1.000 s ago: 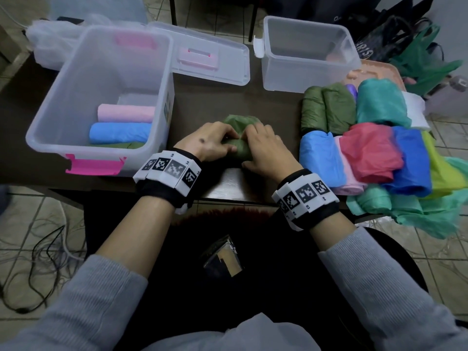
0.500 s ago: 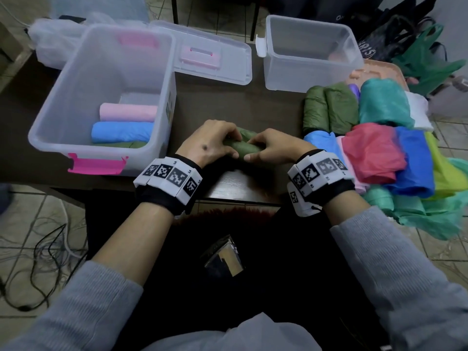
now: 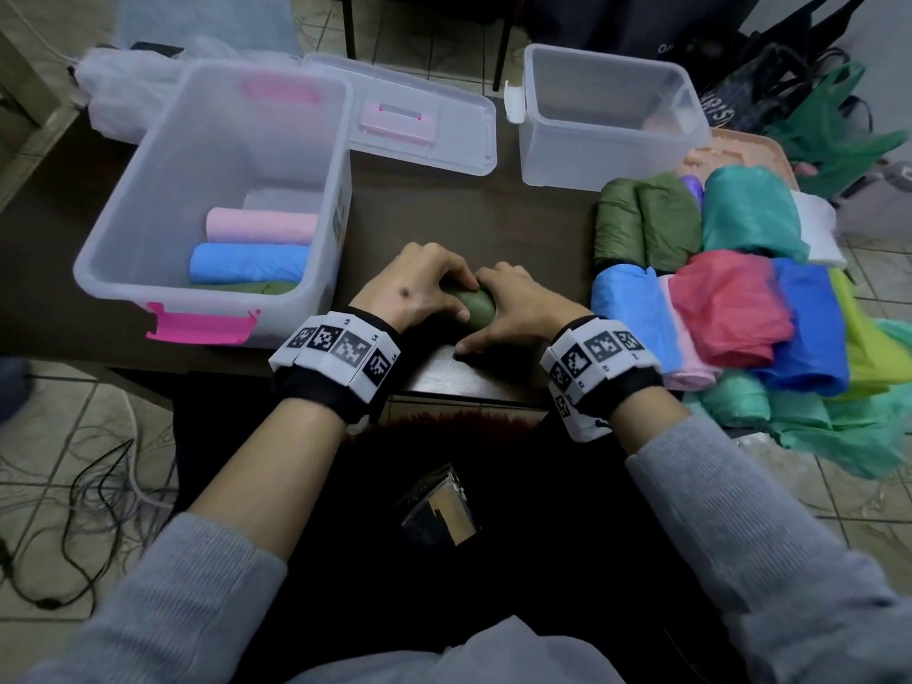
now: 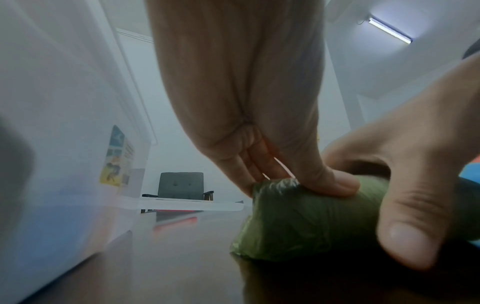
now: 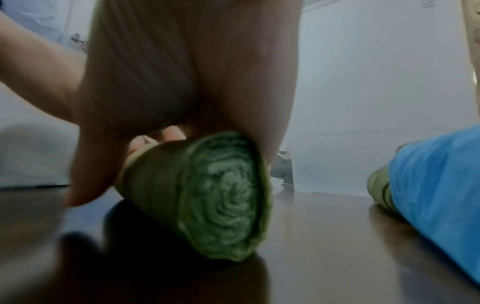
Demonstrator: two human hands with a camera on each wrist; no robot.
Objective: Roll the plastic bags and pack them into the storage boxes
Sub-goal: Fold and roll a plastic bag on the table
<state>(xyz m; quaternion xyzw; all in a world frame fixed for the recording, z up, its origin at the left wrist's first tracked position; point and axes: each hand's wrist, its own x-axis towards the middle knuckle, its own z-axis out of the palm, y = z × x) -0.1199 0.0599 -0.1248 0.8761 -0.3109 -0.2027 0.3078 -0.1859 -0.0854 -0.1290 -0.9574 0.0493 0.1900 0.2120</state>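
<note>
Bare table (image 3: 538,239) strip at 12 o'clock, storage box (image 3: 148,269) blocking 9 o'clock, bag pile (image 3: 730,308) blocking 3 o'clock

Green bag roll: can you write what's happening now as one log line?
step: rolling | green bag roll: on table | left hand: gripping it | right hand: gripping it

Dim, cool light comes from a ceiling tube lamp (image 4: 389,29). The wrist views are soft and blurred; the dark surface (image 4: 168,257) shows reflections; the edges bend.
</note>
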